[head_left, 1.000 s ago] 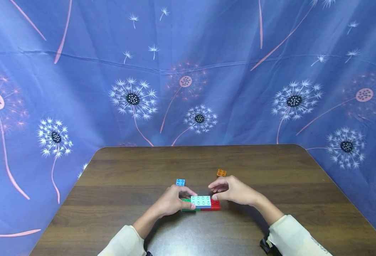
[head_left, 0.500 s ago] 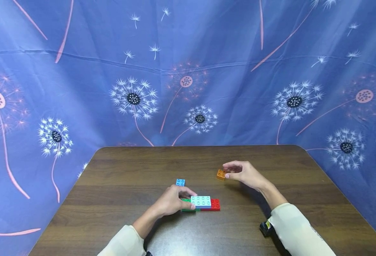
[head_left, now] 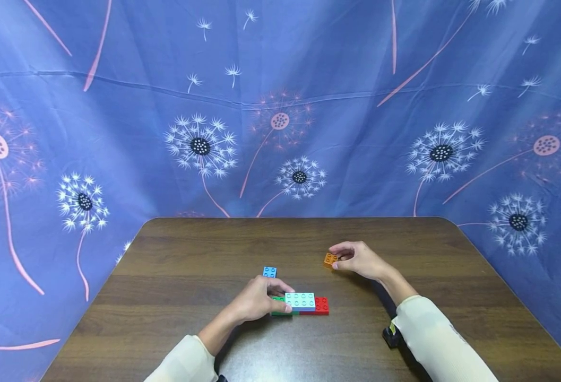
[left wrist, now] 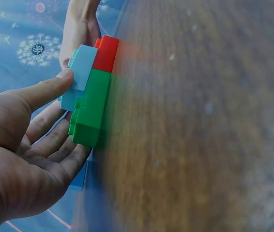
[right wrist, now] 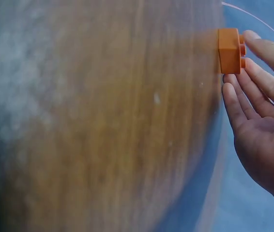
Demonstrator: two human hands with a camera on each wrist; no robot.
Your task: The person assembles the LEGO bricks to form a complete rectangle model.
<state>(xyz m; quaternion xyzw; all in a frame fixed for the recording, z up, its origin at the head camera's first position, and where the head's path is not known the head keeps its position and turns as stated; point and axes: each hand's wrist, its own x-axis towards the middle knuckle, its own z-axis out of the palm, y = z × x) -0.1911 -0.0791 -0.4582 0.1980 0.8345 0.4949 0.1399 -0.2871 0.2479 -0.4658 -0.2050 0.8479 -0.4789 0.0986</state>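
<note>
Hanging behind a brown wood-grain table (head_left: pixel 189 249), a blue dandelion-print cloth (head_left: pixel 356 116) fills the background. On the table a pale-blue brick (head_left: pixel 301 302) bridges a green brick (left wrist: pixel 94 96) and a red brick (head_left: pixel 322 306), and the left hand (head_left: pixel 253 301) pinches it between thumb and fingers; a blue brick (head_left: pixel 269 271) lies just beyond that hand; the right hand (head_left: pixel 362 261) pinches an orange brick (head_left: pixel 329 260) between thumb and fingers

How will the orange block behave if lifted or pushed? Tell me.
The orange block looks like moulded plastic, so it is probably stiff and light. Its flat sides and squat shape suggest it would slide rather than roll or tip. Its smooth faces might be slightly slippery.
</note>
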